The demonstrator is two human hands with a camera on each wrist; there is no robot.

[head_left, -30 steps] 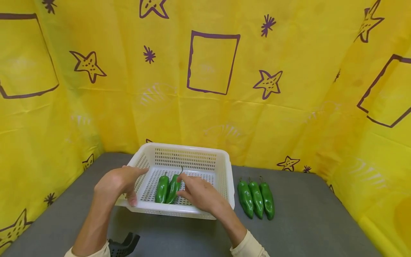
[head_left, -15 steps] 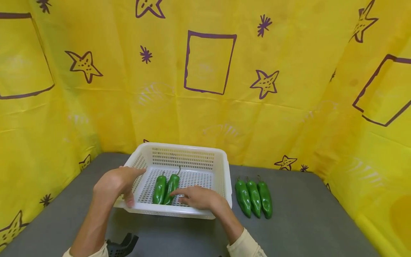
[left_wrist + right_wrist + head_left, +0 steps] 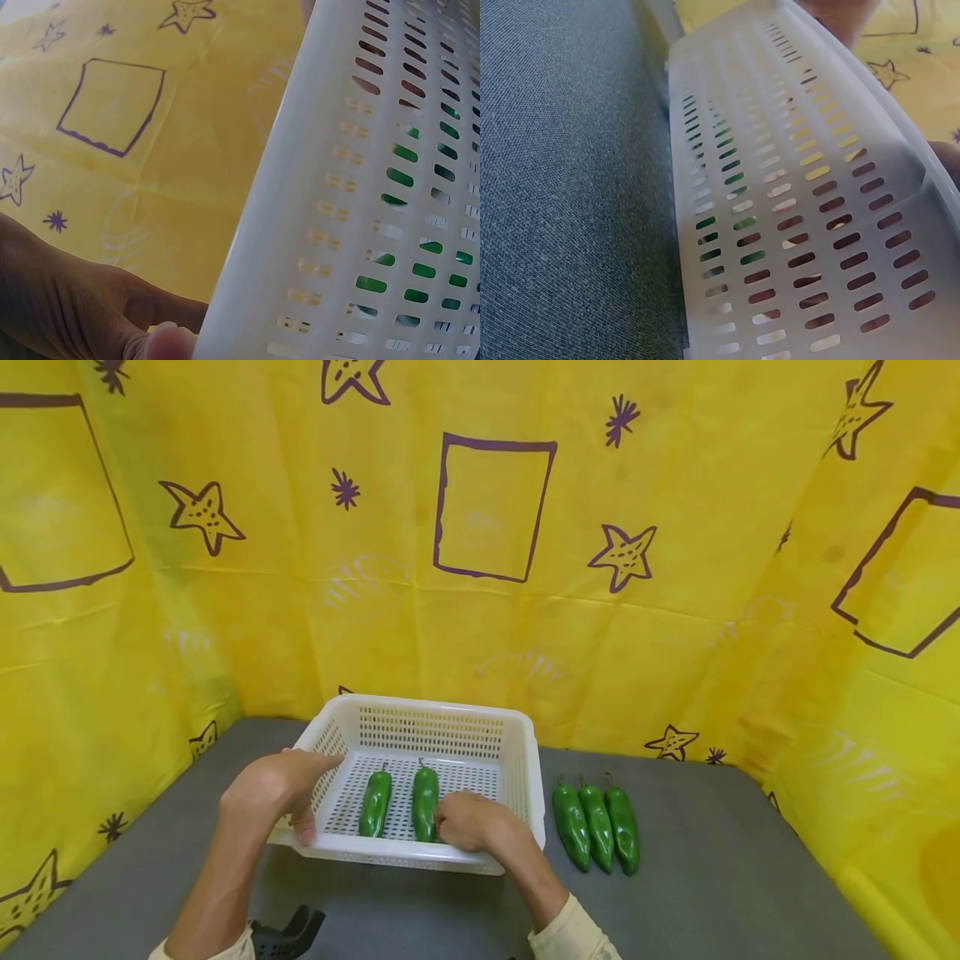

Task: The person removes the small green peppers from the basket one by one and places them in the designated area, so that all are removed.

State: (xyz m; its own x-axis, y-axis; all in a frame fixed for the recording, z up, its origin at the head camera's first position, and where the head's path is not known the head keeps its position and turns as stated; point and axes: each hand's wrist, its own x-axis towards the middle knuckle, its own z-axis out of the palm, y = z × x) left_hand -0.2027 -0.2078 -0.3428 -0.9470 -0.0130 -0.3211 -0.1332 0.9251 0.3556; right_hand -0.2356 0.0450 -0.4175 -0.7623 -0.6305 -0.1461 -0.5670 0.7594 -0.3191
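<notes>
Brightly yellow cloth (image 3: 360, 635) backs the basket (image 3: 360, 847) and grey tabletop (image 3: 720, 860).

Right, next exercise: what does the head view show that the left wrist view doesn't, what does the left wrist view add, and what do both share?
Only the head view: three green peppers lying on the grey table to the right of the white basket, and cream sleeves.
Only the left wrist view: the basket's peppers glimpsed as green patches through its wall slots, from outside.
Both: the basket, the left hand holding its edge, and the yellow cloth with starfish drawings.
</notes>
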